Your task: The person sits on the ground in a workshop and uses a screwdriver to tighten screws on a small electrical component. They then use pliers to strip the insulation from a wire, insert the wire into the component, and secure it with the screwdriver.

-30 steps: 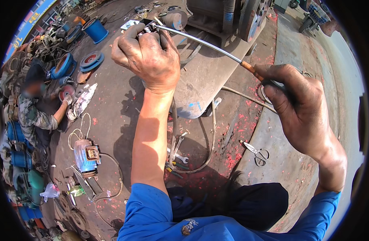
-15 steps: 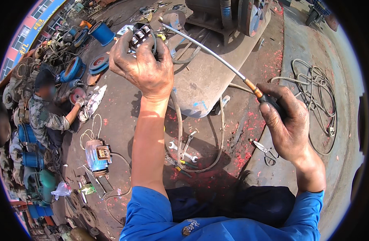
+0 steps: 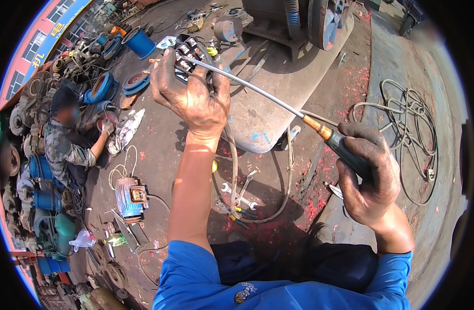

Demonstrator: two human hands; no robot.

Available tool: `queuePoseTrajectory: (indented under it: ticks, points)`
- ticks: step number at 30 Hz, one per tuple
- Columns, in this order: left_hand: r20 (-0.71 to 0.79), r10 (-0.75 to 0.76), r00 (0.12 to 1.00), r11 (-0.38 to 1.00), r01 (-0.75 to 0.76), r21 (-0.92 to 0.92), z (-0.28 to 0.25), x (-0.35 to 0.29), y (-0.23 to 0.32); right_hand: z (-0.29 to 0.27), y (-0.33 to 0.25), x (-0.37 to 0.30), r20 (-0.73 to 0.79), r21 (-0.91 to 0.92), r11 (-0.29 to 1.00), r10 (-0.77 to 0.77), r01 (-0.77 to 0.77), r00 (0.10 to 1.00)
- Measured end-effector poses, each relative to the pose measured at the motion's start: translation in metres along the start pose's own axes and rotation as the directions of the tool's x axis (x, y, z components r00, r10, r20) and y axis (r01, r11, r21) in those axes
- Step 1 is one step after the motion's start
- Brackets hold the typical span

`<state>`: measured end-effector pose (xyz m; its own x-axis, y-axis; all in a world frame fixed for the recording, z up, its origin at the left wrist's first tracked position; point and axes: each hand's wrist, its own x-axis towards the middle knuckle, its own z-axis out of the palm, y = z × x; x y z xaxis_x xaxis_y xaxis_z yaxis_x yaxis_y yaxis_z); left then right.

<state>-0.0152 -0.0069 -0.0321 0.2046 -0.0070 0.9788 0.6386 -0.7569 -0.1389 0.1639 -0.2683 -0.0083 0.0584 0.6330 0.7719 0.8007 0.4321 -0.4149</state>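
My left hand [image 3: 198,106] is raised, its fingers closed around a black switch block [image 3: 189,47] with rows of silvery screw terminals. A short bare copper wire end [image 3: 154,60] sticks out beside the fingers. My right hand [image 3: 371,181] is closed on the dark handle of a long screwdriver [image 3: 262,89], which has an amber collar. Its steel shaft slants up and left across my left fingers, and the tip lies at the block's terminals. Whether the tip sits in a screw slot, I cannot tell. My fingers hide the block's lower part.
Below lie wrenches [image 3: 240,196], pliers [image 3: 240,219] and partly covered shears [image 3: 336,191]. A blue motor [image 3: 129,199] stands left, near a crouching co-worker [image 3: 74,139] handling a reddish disc. A heavy machine [image 3: 278,23] stands ahead; a cable coil [image 3: 415,119] lies right.
The screwdriver tip has come down and left onto the block, its handle slightly lower. The block has tilted to show more terminals. My right hand now covers most of the shears.
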Motion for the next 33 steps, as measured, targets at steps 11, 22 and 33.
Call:
queuePoseTrajectory:
  ticks: [11, 22, 33]
  points:
    - [-0.066, -0.238, 0.969, 0.951, 0.218, -0.219, -0.01, 0.005, -0.015, 0.006, -0.006, 0.011, -0.065, -0.023, 0.998, -0.062, 0.061, 0.996]
    - [-0.074, -0.442, 0.894, 0.859, 0.397, -0.323, -0.02, 0.0, -0.03, 0.011, -0.006, 0.007, -0.115, 0.013, 0.999, -0.049, 0.051, 0.992]
    - [-0.107, -0.25, 0.962, 0.901, 0.191, -0.388, -0.023, 0.007, -0.006, 0.02, 0.074, -0.16, -0.141, 0.066, 0.811, 0.584, -0.581, 0.799]
